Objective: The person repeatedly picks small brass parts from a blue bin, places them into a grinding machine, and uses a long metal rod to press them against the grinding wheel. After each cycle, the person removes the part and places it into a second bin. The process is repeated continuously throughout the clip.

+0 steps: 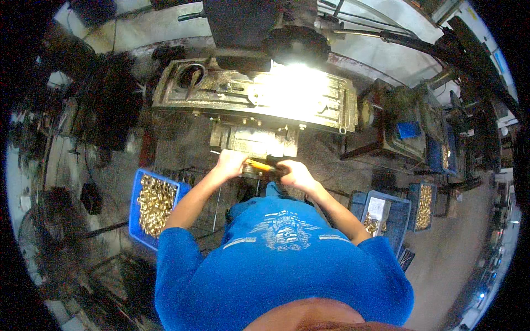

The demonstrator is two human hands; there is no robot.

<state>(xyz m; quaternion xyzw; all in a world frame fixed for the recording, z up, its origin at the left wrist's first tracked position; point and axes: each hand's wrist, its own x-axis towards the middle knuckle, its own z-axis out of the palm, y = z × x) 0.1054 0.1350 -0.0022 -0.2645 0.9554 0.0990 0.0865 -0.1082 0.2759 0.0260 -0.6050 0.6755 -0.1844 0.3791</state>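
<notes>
Both hands are in front of me, just short of the machine's front. My left hand (231, 164) is closed at the left end of a slim yellow-orange tool (259, 165), whose exact kind does not show. My right hand (297, 175) has its fingers curled at the other side, by the tool's dark end; what lies inside them is hidden. Beyond the hands stands a milling machine, its slotted metal table (221, 99) strewn with chips and lit by a strong glare. A round ridged metal part (252, 172) shows just below the tool.
To my left stands a blue crate (134, 220) full of brass-coloured parts (156, 204). On the right, a blue bin (402, 215) holds similar parts and a pale sheet (377, 208). Another crate of brass parts (424, 207) is farther right, near a dark metal cabinet (381, 129).
</notes>
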